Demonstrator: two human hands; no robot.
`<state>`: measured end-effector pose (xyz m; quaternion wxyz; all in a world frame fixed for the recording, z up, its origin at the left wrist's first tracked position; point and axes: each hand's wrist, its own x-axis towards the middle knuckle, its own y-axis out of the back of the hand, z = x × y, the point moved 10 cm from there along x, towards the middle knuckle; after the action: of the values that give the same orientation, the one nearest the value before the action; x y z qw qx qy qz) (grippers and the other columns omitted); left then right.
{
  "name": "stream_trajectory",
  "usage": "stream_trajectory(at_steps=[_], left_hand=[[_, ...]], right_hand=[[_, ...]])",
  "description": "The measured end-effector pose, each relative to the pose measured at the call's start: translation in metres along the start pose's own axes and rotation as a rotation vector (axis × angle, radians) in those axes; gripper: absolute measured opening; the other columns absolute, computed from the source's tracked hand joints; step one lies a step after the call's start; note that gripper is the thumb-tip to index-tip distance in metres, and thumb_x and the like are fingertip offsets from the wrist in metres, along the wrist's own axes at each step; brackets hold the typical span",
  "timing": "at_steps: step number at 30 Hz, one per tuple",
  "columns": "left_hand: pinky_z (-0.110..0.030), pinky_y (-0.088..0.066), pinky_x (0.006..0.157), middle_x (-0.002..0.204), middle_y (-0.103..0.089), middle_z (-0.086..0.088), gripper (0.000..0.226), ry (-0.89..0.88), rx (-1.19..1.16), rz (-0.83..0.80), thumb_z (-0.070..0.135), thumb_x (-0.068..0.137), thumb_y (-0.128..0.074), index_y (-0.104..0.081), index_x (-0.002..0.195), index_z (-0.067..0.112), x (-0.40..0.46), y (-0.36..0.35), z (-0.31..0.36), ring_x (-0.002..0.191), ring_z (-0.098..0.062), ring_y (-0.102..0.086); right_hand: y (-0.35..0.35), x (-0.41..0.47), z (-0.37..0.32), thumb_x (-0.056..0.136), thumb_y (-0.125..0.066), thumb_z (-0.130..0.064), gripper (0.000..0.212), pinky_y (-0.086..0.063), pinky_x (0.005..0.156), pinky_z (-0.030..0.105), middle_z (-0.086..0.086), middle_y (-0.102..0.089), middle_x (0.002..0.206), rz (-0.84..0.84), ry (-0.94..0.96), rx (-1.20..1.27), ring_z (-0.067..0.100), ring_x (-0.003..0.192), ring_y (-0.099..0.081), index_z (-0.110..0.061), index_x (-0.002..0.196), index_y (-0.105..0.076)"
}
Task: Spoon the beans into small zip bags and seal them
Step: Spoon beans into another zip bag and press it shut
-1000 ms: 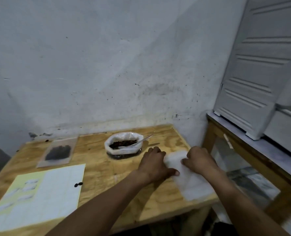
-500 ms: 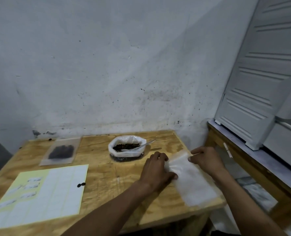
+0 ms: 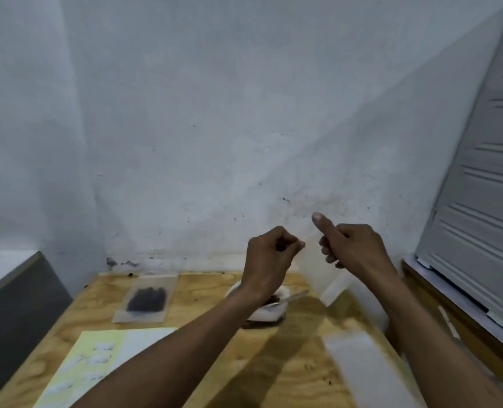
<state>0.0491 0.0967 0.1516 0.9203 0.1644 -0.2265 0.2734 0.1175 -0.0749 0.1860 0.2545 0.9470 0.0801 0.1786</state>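
Note:
Both hands are raised above the wooden table with one clear empty zip bag hanging between them. My left hand pinches the bag's top left edge. My right hand grips the right edge with curled fingers, thumb sticking up. Behind my left wrist sits the white-lined bowl of dark beans, partly hidden, with a metal spoon resting in it. A stack of empty zip bags lies at the table's right front.
A filled bag of beans lies flat at the back left of the table. A yellow and white label sheet covers the front left. A white panelled cabinet stands on a bench to the right, and the wall is close behind.
Both hands have lifted off the stack of bags on the table, taking one clear bag up into the air between them. The camera has tilted upward.

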Motion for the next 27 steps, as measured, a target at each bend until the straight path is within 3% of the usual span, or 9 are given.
stream_trajectory(at_steps=[3, 7, 11, 13, 16, 18, 22, 27], left_hand=[[-0.027, -0.051, 0.062, 0.075, -0.075, -0.003, 0.015, -0.106, 0.099, 0.033, 0.016, 0.085, -0.081, -0.073, 0.082, 0.004, 0.015, 0.029, 0.018, 0.065, -0.013, -0.066], [-0.012, -0.046, 0.062, 0.076, -0.074, 0.004, 0.014, -0.086, 0.123, 0.055, 0.017, 0.085, -0.082, -0.077, 0.085, 0.005, 0.024, 0.066, 0.017, 0.064, 0.003, -0.064], [-0.032, -0.059, 0.074, 0.075, -0.076, 0.002, 0.025, 0.030, 0.092, 0.067, 0.034, 0.090, -0.075, -0.077, 0.080, 0.011, 0.031, 0.091, 0.004, 0.072, -0.013, -0.073], [-0.036, -0.060, 0.074, 0.074, -0.076, -0.002, 0.016, 0.082, 0.112, 0.031, 0.028, 0.088, -0.078, -0.073, 0.087, 0.013, 0.036, 0.095, -0.002, 0.070, -0.015, -0.073], [-0.038, -0.061, 0.071, 0.072, -0.076, -0.008, 0.023, 0.157, 0.203, -0.062, 0.019, 0.085, -0.078, -0.065, 0.103, 0.013, 0.042, 0.095, -0.014, 0.065, -0.022, -0.073], [-0.043, -0.062, 0.071, 0.067, -0.074, -0.011, 0.007, 0.137, 0.300, -0.107, 0.012, 0.086, -0.071, -0.074, 0.091, 0.008, 0.044, 0.093, -0.017, 0.063, -0.025, -0.073], [-0.041, -0.063, 0.068, 0.064, -0.073, -0.011, 0.017, 0.170, 0.404, -0.059, 0.002, 0.086, -0.063, -0.076, 0.076, 0.003, 0.041, 0.095, -0.032, 0.058, -0.022, -0.073], [-0.039, -0.062, 0.065, 0.056, -0.070, -0.005, 0.019, 0.129, 0.444, 0.096, 0.007, 0.085, -0.064, -0.072, 0.068, 0.004, 0.048, 0.117, -0.034, 0.055, -0.020, -0.070]], right_hand=[[-0.027, 0.014, -0.032, 0.087, -0.067, -0.058, 0.049, -0.060, 0.063, 0.031, 0.002, -0.076, 0.068, -0.090, 0.006, 0.061, 0.016, 0.066, -0.074, -0.011, 0.075, -0.076], [-0.062, 0.029, -0.056, 0.094, -0.068, -0.036, 0.032, -0.060, 0.065, 0.028, 0.004, -0.078, 0.081, -0.203, 0.117, 0.230, 0.018, 0.080, -0.076, -0.006, 0.086, -0.075], [-0.091, 0.033, -0.064, 0.098, -0.064, -0.031, 0.030, -0.060, 0.066, 0.024, 0.008, -0.076, 0.090, -0.259, 0.151, 0.264, 0.018, 0.087, -0.075, -0.002, 0.092, -0.072], [-0.106, 0.034, -0.061, 0.099, -0.062, -0.030, 0.028, -0.063, 0.075, 0.032, 0.009, -0.076, 0.092, -0.310, 0.134, 0.243, 0.021, 0.089, -0.075, -0.005, 0.091, -0.071], [-0.126, 0.029, -0.061, 0.102, -0.057, -0.030, 0.026, -0.062, 0.085, 0.042, 0.008, -0.075, 0.093, -0.393, 0.163, 0.115, 0.019, 0.087, -0.075, -0.010, 0.089, -0.068], [-0.137, 0.026, -0.057, 0.104, -0.053, -0.028, 0.028, -0.060, 0.087, 0.043, 0.007, -0.075, 0.091, -0.427, 0.164, 0.020, 0.019, 0.085, -0.075, -0.008, 0.089, -0.066], [-0.152, 0.021, -0.043, 0.101, -0.051, -0.021, 0.028, -0.057, 0.087, 0.048, 0.007, -0.077, 0.087, -0.467, 0.101, -0.047, 0.016, 0.081, -0.076, -0.003, 0.081, -0.061], [-0.164, 0.015, -0.032, 0.094, -0.054, -0.024, 0.033, -0.057, 0.086, 0.045, 0.009, -0.078, 0.079, -0.438, 0.022, -0.024, 0.019, 0.076, -0.077, -0.006, 0.067, -0.058]])
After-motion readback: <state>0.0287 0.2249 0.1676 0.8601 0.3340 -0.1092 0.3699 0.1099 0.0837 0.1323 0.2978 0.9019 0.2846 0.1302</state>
